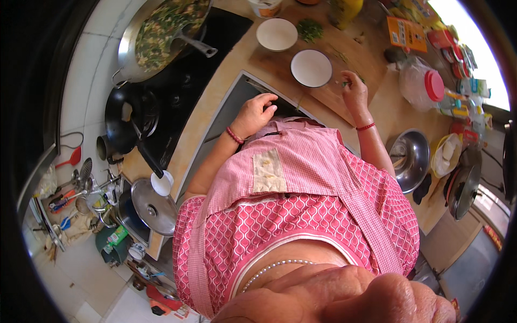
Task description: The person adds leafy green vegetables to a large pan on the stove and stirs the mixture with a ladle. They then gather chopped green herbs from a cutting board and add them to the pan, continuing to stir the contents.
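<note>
My left hand (255,113) hangs over the counter's front edge, its fingers loosely curled apart with nothing seen in them. Over the right part of a wooden cutting board (365,52), my right hand (354,92) pinches a small bit of chopped green herb (345,84) between its fingertips. Just left of that hand stands a white bowl with a dark rim (311,68). A second white bowl (277,34) stands farther back, beside a pile of chopped green herbs (309,30). Both bowls look empty inside.
A large pan of cooked greens (125,48) with a ladle (196,45) rests on the black cooktop (228,30), near a black wok (117,117). On the right are a steel bowl (418,161), a red-lidded plastic jar (416,87) and packets. A glass lid (155,206) lies at lower left.
</note>
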Tool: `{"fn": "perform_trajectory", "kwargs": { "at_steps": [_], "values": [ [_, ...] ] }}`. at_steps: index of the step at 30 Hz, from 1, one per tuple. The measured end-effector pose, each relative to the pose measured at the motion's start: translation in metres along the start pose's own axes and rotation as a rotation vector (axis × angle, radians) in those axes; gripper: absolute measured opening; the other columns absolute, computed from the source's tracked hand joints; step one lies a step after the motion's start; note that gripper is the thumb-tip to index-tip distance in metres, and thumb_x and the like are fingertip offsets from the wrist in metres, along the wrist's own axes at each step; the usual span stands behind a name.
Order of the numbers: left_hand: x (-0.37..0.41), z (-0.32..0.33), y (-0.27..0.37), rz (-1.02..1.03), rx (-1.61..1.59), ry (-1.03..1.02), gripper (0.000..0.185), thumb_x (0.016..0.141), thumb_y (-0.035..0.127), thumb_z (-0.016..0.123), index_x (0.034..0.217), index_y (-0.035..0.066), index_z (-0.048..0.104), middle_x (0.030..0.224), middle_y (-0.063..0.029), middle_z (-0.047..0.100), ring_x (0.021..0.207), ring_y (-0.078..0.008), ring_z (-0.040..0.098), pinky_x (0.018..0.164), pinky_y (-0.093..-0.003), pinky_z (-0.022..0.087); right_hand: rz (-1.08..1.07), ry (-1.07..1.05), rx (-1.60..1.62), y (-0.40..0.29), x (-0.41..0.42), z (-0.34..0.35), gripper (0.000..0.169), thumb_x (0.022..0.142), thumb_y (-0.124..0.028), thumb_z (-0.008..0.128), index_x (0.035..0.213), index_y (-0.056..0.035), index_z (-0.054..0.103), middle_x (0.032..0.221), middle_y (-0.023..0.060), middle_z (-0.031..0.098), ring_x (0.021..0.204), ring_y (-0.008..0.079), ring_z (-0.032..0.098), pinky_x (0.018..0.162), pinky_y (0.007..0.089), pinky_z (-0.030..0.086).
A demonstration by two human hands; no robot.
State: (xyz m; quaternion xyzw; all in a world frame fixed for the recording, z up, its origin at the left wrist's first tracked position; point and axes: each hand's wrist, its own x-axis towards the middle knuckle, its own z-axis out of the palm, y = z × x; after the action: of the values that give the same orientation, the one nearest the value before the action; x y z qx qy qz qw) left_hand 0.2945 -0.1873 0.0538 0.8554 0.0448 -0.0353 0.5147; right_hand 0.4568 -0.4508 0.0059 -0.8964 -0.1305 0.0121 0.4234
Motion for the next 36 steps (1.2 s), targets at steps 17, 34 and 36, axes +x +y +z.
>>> {"fn": "perform_trajectory", "kwargs": {
  "at_steps": [17,34,36],
  "values": [
    [0.083,0.089,-0.023,-0.571,-0.726,0.23,0.055,0.086,0.014,0.058,0.129,-0.003,0.029,0.105,-0.0149,0.053,0.084,-0.0221,0.06,0.07,-0.0309,0.051,-0.094,-0.054,-0.471,0.105,0.021,0.043,0.064,0.087,-0.029,0.051,0.136,-0.0002,0.022,0.144,0.0189,0.018,0.134,0.0342,0.013,0.109,0.0429,0.016],
    [0.089,0.108,-0.019,-0.682,-0.897,0.314,0.039,0.076,0.0,0.044,0.115,0.001,0.045,0.104,-0.0087,0.055,0.087,-0.0185,0.059,0.065,-0.0293,0.054,-0.672,-0.316,-0.138,0.025,0.204,0.083,0.03,0.087,-0.024,0.05,0.116,-0.0175,0.055,0.131,0.0095,0.042,0.112,0.0337,0.047,0.091,0.039,0.042],
    [0.087,0.108,-0.017,-0.706,-0.887,0.335,0.039,0.076,0.0,0.044,0.115,0.001,0.045,0.103,-0.0085,0.055,0.086,-0.0179,0.058,0.066,-0.0291,0.053,-0.709,-0.338,-0.289,0.014,0.214,0.103,0.029,0.086,-0.025,0.051,0.113,-0.0178,0.057,0.133,0.008,0.04,0.114,0.0316,0.045,0.092,0.0378,0.041]
  ]
}}
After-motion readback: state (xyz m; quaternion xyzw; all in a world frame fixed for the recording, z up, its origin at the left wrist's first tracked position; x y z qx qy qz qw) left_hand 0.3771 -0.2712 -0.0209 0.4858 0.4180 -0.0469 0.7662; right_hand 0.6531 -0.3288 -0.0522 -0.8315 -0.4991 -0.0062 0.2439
